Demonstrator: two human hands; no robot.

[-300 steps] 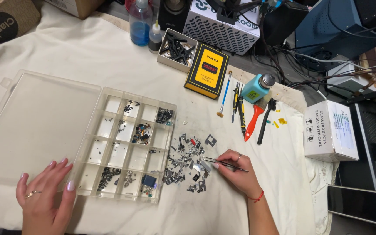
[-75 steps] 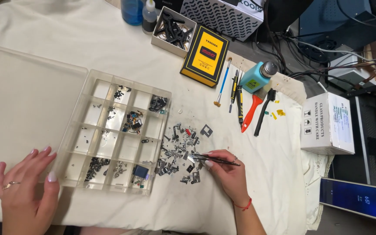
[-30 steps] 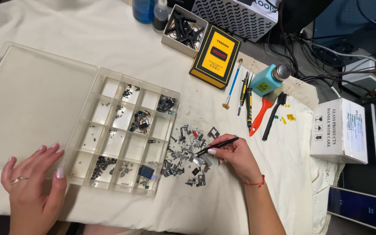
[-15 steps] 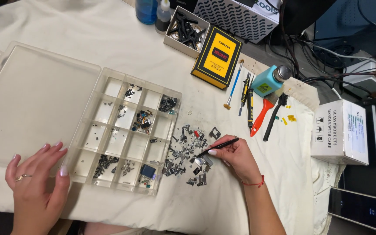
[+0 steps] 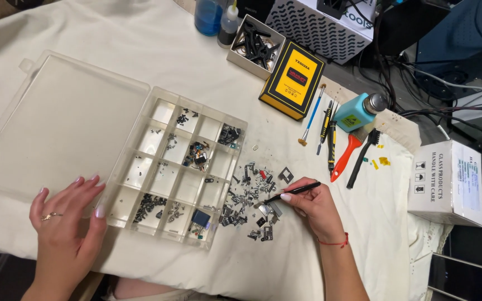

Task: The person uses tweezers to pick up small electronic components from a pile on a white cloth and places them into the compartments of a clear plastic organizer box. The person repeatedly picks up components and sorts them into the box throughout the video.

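Note:
My right hand [image 5: 311, 205] holds black tweezers [image 5: 294, 192] with the tips down in a pile of small metal parts [image 5: 252, 198] on the white cloth. The pile lies just right of a clear plastic compartment box [image 5: 177, 164], whose cells hold small dark and metal pieces. My left hand [image 5: 65, 220] lies flat and spread on the cloth at the box's near left corner, its fingertips touching the edge. The box's open lid [image 5: 65, 120] lies flat to the left.
A yellow and black device [image 5: 293, 79], a small tray of black parts [image 5: 255, 40], a blue brush, screwdrivers, a red-handled brush and a teal pump bottle [image 5: 355, 111] lie beyond the pile. A white carton [image 5: 447, 175] stands at the right. Blue bottles stand at the top.
My right hand with the tweezers has shifted only slightly over the pile. My left hand has stayed at the box's corner. The view itself has drifted a little.

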